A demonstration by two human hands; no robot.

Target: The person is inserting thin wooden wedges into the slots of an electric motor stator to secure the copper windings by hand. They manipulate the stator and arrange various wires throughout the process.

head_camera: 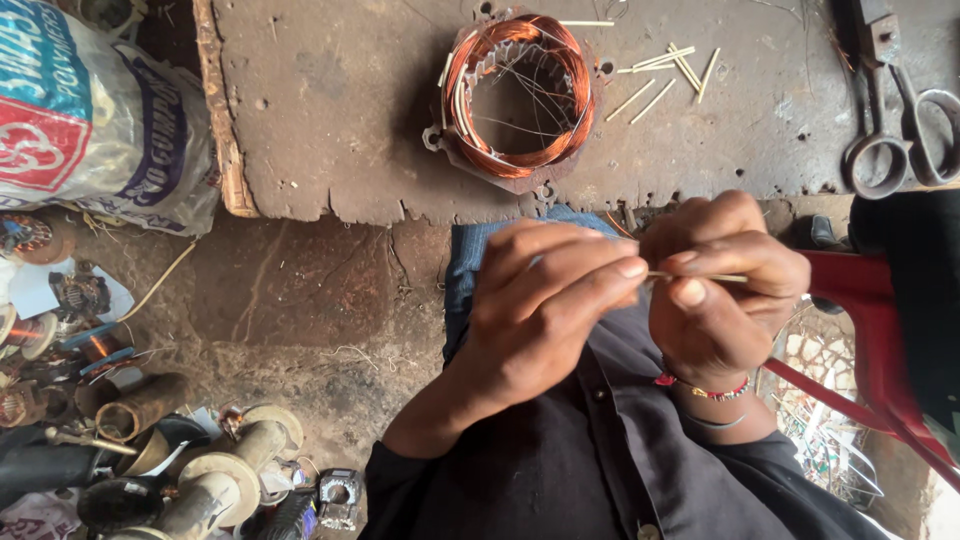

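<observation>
Now both hands are held close together above the person's lap, in front of a dark shirt. The left hand (545,300) has its fingers bent and pressed together, and its fingertips pinch one end of a thin pale stick (700,277). The right hand (725,290) pinches the same stick between the thumb and the forefinger, so the stick lies almost level between the two hands, with a short end pointing out to the right. On the right wrist there is a red beaded bracelet (705,388).

Further from the person, on a worn wooden board (330,110), stands a motor stator with copper winding (520,95); thin wires cross its open middle. Just beside it, to the right, several loose pale sticks (670,75) lie scattered on the board. At the right edge of the board lie metal scissors (905,135). At the left side a printed plastic sack (95,110) rests against the board. Below it, on the ground, small coils and old motor parts (150,450) lie in a heap. A red frame (870,330) stands near the right hand.
</observation>
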